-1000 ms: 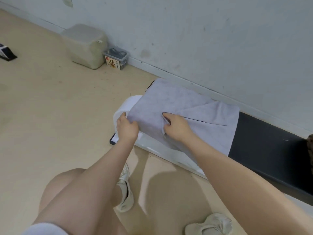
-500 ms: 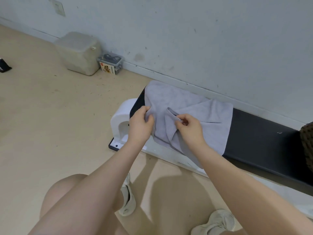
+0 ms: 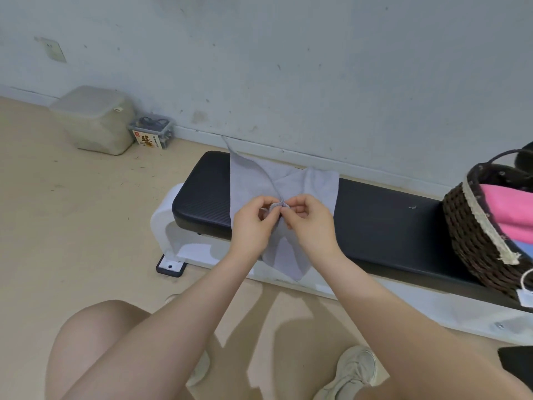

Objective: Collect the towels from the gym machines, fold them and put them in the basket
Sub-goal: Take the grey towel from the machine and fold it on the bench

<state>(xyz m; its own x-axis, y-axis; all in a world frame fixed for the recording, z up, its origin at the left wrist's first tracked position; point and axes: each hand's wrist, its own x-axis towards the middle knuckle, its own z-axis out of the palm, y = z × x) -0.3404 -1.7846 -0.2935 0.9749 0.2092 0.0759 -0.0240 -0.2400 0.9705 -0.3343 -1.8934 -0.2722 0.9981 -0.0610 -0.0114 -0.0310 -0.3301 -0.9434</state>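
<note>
A pale grey towel (image 3: 305,183) lies partly on the black padded bench (image 3: 383,220), with its near part raised and hanging over the front edge. My left hand (image 3: 252,223) and my right hand (image 3: 310,223) meet above the bench and each pinches a corner of the towel, the two corners held together. A dark wicker basket (image 3: 473,238) stands on the bench's right end with a pink towel (image 3: 510,210) and a bit of blue cloth inside.
The bench runs along a pale wall on a white frame (image 3: 173,226). A beige lidded bin (image 3: 93,119) and a small clear box (image 3: 153,131) sit on the floor to the left. My knees and shoes are below.
The towel lay flat over the bench's left end. Both hands picked up its corners and brought them together to the right, baring the bench's left end. The view shifted right, showing the basket.
</note>
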